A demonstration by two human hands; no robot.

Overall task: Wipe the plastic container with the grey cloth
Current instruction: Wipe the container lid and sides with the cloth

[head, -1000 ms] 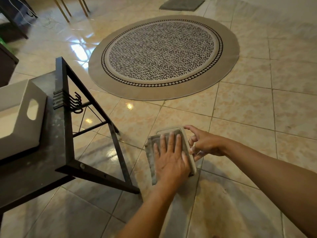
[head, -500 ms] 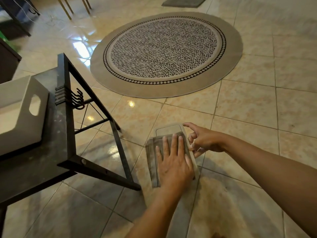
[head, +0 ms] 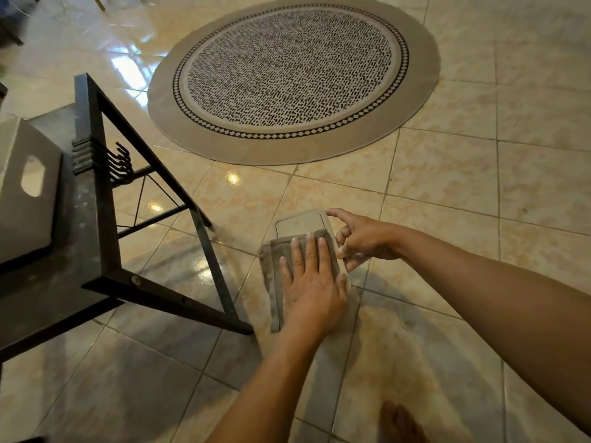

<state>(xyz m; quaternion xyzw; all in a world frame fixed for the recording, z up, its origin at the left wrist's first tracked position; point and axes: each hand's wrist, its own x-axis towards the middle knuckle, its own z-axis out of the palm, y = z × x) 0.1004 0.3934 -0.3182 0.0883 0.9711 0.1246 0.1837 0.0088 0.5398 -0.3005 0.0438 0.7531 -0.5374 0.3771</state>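
Observation:
A clear rectangular plastic container [head: 300, 222] is held in the air over the tiled floor, its far end showing bare. The folded grey cloth [head: 271, 276] covers its near part. My left hand [head: 311, 282] lies flat on the cloth, fingers straight, pressing it against the container. My right hand [head: 364, 239] grips the container's right edge with thumb and fingers. Most of the container is hidden under the cloth and my left hand.
A black metal table [head: 96, 266] with hooks on its side stands at the left and carries a white bin [head: 28, 199] with a handle hole. A round patterned rug [head: 291, 75] lies beyond. A bare foot [head: 399, 423] shows at the bottom.
My left hand has slid the cloth toward me along the container, baring more of its far end. My right hand keeps its grip on the right edge.

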